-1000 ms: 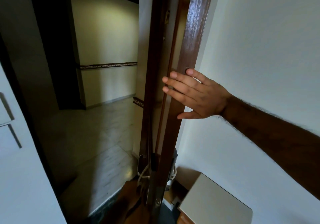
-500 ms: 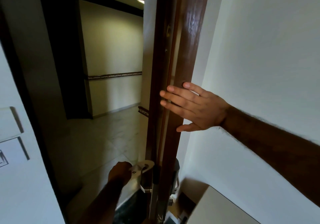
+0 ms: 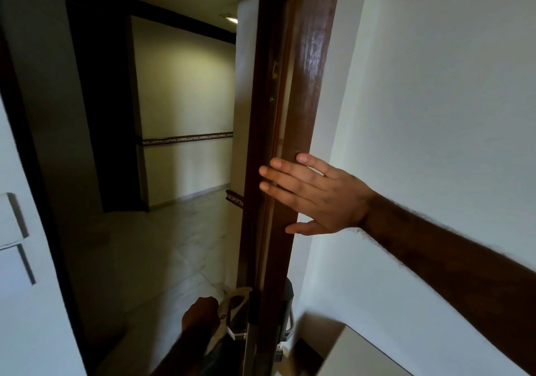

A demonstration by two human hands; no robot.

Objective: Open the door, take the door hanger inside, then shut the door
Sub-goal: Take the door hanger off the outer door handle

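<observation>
The dark wooden door [image 3: 307, 85] stands open, seen nearly edge-on in the middle of the view. My right hand [image 3: 316, 195] lies flat against its edge with fingers spread. Low down on the corridor side, my left hand [image 3: 201, 314] grips the pale door hanger [image 3: 236, 296], which hangs at the outer handle. The inner lever handle [image 3: 288, 320] shows on the room side of the door.
Beyond the doorway lies a dim corridor with a tiled floor [image 3: 150, 245] and a cream wall with a patterned band [image 3: 185, 139]. A white wall [image 3: 435, 114] fills the right. A pale cabinet top [image 3: 362, 355] sits at the bottom right; switch plates [image 3: 11, 242] at the left.
My left hand has come up into view by the outer handle and closed on the door hanger. The right hand stays pressed on the door edge.
</observation>
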